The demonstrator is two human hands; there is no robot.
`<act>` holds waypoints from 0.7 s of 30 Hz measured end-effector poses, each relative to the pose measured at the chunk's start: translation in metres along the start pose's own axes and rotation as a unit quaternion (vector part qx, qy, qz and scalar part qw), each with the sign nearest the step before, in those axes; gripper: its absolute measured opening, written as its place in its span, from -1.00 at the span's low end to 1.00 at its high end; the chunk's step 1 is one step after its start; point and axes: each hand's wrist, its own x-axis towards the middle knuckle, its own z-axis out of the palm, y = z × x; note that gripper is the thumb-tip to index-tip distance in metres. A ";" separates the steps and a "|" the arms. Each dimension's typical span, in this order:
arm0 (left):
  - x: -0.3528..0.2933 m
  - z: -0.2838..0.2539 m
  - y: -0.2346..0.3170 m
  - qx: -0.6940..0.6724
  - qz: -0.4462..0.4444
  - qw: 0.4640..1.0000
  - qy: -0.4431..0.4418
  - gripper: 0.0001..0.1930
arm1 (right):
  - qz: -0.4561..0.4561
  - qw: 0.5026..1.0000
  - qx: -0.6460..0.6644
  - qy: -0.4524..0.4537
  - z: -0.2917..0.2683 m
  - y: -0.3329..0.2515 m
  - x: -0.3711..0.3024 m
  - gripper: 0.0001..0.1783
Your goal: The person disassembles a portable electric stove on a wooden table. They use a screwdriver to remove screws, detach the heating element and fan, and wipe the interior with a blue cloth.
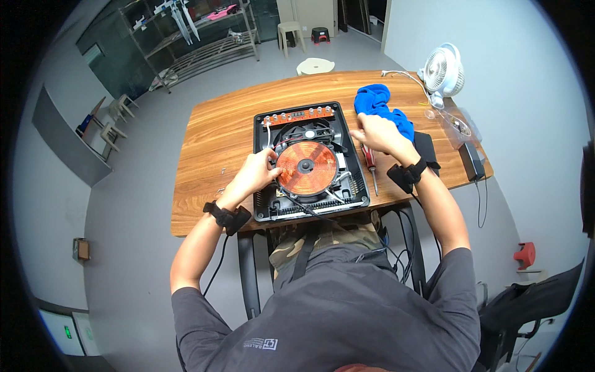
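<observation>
An opened induction cooker point(263, 198) lies on the table in front of me, its black housing showing the inside. A round copper coil point(316, 180) sits in it, with a slim orange circuit board point(297, 116) along the far end. My left hand point(257, 170) is closed at the coil's left edge, thumb and fingertips against it. Just past the housing's right edge hovers my right hand point(381, 133), thumb and fingers apart, nothing seen in it. Below that hand lies a screwdriver point(370, 160) with a red handle. A crumpled blue cloth point(373, 98) is beside its fingers.
Small screws point(222, 189) lie left of the housing. At the right are a black flat object point(426, 149), a clear plastic package point(455, 127), a black power adapter point(471, 162) and a white fan point(441, 71). A metal rack point(198, 49) stands beyond the table.
</observation>
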 end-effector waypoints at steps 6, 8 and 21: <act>0.003 0.000 -0.005 0.007 0.002 1.000 -0.004 -0.63 | -0.044 0.987 0.052 -0.145 0.014 -0.038 -0.012 -0.53; 0.002 0.000 -0.004 -0.003 0.001 1.000 -0.007 -0.62 | -0.066 0.985 0.056 -0.147 0.022 -0.041 -0.015 -0.51; 0.002 0.001 -0.002 0.006 -0.010 1.000 -0.014 -0.60 | -0.039 0.984 0.104 -0.141 0.036 -0.048 -0.012 -0.44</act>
